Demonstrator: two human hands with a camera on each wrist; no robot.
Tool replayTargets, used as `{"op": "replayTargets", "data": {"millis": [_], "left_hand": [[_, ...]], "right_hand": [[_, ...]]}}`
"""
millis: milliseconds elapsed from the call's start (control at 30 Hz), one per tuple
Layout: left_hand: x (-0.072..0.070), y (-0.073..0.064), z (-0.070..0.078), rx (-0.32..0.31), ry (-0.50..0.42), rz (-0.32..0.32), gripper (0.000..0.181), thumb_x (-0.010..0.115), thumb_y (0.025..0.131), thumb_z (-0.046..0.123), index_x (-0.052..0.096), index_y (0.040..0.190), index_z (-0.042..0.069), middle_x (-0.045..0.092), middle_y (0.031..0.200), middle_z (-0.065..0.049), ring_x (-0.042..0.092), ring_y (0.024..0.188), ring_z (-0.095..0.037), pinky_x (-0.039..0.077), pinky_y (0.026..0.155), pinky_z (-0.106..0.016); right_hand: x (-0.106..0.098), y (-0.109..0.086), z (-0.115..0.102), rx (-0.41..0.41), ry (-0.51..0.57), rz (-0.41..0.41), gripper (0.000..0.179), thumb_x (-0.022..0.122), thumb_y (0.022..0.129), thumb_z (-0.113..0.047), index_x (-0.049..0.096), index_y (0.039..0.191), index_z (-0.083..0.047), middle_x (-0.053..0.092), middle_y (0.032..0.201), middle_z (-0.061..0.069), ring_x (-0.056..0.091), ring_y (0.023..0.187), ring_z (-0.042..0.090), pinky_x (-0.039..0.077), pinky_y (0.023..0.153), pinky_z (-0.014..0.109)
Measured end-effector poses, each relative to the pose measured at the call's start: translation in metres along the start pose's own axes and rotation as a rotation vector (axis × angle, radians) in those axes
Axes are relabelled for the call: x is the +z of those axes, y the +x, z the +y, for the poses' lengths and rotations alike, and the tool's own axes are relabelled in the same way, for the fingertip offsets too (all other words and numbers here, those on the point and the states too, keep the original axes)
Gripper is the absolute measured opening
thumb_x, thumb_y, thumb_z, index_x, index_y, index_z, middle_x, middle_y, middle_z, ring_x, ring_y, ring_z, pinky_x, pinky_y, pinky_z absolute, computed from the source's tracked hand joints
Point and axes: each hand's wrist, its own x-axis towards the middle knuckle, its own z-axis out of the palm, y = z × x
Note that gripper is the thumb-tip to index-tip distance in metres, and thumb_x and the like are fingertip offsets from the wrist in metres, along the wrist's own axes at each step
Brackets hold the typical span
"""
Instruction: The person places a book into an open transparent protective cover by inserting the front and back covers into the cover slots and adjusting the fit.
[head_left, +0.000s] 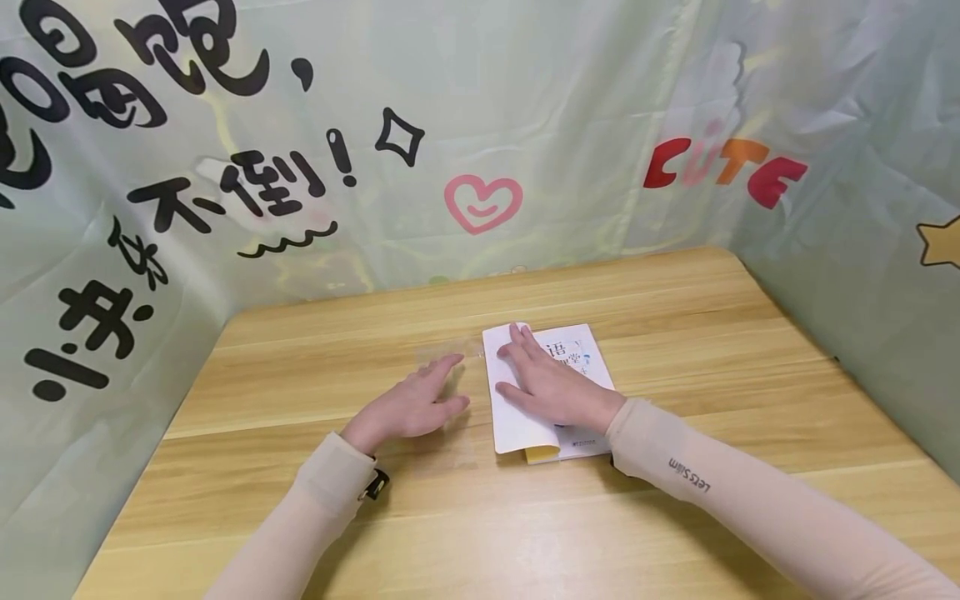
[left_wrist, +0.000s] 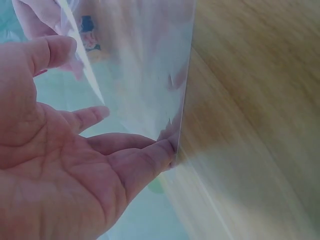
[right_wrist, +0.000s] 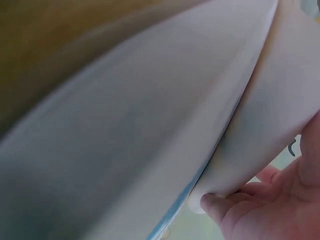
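A book (head_left: 585, 446) with a white cover lies on the table. Its cover carries dark printed characters, and a white flap (head_left: 517, 429) folds over its left part, with a strip of yellow at the lower edge. My right hand (head_left: 551, 383) rests on this flap with its fingers spread. In the right wrist view that hand (right_wrist: 275, 207) has its fingertips at the curved white sheet (right_wrist: 270, 100). My left hand (head_left: 408, 404) reaches over a clear plastic sheet (head_left: 450, 454) beside the book, fingers extended. Seen from the left wrist, its fingertips touch the sheet's edge (left_wrist: 184, 100).
The wooden table (head_left: 315, 383) runs out around the book on all sides. Behind it and along both sides hangs a pale printed cloth (head_left: 570, 108). A black wrist strap (head_left: 375, 485) shows at the left sleeve.
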Motion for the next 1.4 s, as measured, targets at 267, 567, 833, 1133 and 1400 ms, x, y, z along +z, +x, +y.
{"op": "replayTargets", "data": {"millis": [267,567,833,1133,1400], "left_hand": [[-0.001,-0.001,0.000,-0.001,-0.025,-0.007,0.078,0.055,0.109,0.043,0.020,0.172,0.013,0.026,0.177,-0.020,0.021,0.163,-0.050,0.020,0.132,-0.066],[0.000,-0.002,-0.004,0.003,-0.050,-0.028,0.079,0.057,0.108,0.041,0.020,0.172,0.012,0.023,0.178,-0.019,0.018,0.163,-0.053,0.018,0.131,-0.069],[0.000,-0.001,-0.003,0.004,-0.048,-0.038,0.084,0.060,0.104,0.041,0.020,0.172,0.014,0.024,0.177,-0.022,0.017,0.164,-0.052,0.017,0.132,-0.068],[0.000,-0.001,-0.004,0.005,-0.031,-0.039,0.086,0.062,0.103,0.043,0.021,0.172,0.012,0.025,0.177,-0.023,0.018,0.164,-0.052,0.019,0.131,-0.068],[0.000,-0.001,-0.002,0.013,-0.045,-0.045,0.086,0.061,0.105,0.042,0.020,0.172,0.011,0.024,0.177,-0.023,0.014,0.165,-0.051,0.017,0.132,-0.068]], "right_hand": [[-0.004,-0.004,-0.001,0.047,0.026,-0.088,0.058,0.031,0.117,-0.040,0.042,0.166,-0.010,-0.005,0.180,0.023,-0.006,0.166,0.047,0.021,0.132,0.066],[0.003,-0.002,-0.003,0.034,-0.071,-0.121,0.061,0.038,0.114,-0.039,0.035,0.169,-0.012,-0.007,0.179,0.025,-0.005,0.164,0.053,0.023,0.130,0.067],[0.009,0.001,-0.008,0.022,-0.118,-0.081,0.061,0.044,0.112,-0.037,0.039,0.161,-0.001,0.004,0.178,0.030,-0.001,0.163,0.056,0.034,0.126,0.065],[0.012,0.006,-0.014,0.028,-0.126,-0.084,0.060,0.044,0.112,-0.037,0.043,0.159,0.001,0.009,0.177,0.031,-0.004,0.164,0.055,0.025,0.131,0.064],[0.014,0.011,-0.024,0.011,-0.155,-0.070,0.059,0.046,0.111,-0.035,0.047,0.156,0.003,0.015,0.176,0.032,-0.002,0.164,0.056,0.024,0.131,0.063]]}}
